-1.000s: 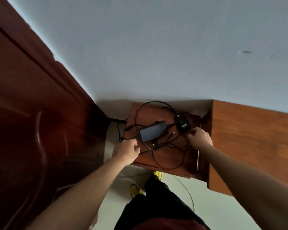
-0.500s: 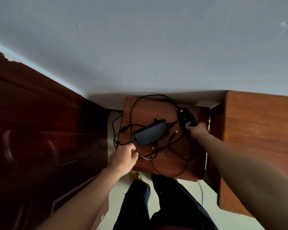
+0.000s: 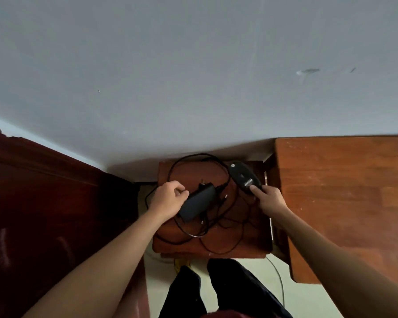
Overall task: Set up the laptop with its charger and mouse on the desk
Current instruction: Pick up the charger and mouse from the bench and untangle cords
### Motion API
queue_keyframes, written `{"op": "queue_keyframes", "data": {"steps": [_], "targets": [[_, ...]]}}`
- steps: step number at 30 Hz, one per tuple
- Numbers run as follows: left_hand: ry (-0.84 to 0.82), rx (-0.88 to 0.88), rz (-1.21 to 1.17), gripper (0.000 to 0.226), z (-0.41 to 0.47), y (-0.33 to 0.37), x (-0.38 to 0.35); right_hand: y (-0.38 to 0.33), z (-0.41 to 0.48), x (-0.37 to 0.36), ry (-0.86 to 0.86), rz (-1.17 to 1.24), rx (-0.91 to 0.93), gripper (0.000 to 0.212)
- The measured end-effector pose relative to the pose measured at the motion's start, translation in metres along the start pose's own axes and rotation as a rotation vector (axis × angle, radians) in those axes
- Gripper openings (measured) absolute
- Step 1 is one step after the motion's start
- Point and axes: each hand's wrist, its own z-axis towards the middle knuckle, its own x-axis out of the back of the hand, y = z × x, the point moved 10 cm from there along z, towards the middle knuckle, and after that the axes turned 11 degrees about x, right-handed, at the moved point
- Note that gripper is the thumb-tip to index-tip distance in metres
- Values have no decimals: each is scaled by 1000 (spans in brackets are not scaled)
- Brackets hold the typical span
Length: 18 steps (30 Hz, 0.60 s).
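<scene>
A black charger brick (image 3: 197, 201) lies among tangled black cables (image 3: 218, 222) on a small wooden stool (image 3: 251, 242) against the wall. My left hand (image 3: 168, 198) is closed on the brick's left end. A black mouse (image 3: 244, 177), underside up, sits at the stool's back right corner. My right hand (image 3: 270, 199) grips its near end with the fingertips. No laptop is in view.
A wooden desk (image 3: 345, 198) stands right of the stool, its top bare where visible. A dark wooden door (image 3: 44, 203) fills the left side. My legs (image 3: 218, 292) stand on the pale floor below the stool, and a thin cable (image 3: 279, 278) trails there.
My left hand moved up from the stool's left edge onto the charger brick. My right hand took hold of the mouse, now turned underside up. The view shifted left.
</scene>
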Motion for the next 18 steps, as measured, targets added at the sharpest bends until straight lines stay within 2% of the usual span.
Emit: {"op": "queue_keyframes", "data": {"steps": [4,9,12,15,18], "targets": [[-235,49,-446,26,-7,24,3,-55,-44,-27,-284,267,77,22],[-556,71,-638,41,-30,36,5,-103,-76,-60,-568,309,151,19],[-655,15,-641,30,-49,36,12,-123,-81,-64,-568,297,190,21],[-597,-34,-623,23,-56,33,32,-132,-81,-57,-539,207,227,10],[-484,-56,-629,16,-56,19,62,-126,-69,-41,-393,-89,301,30]]}}
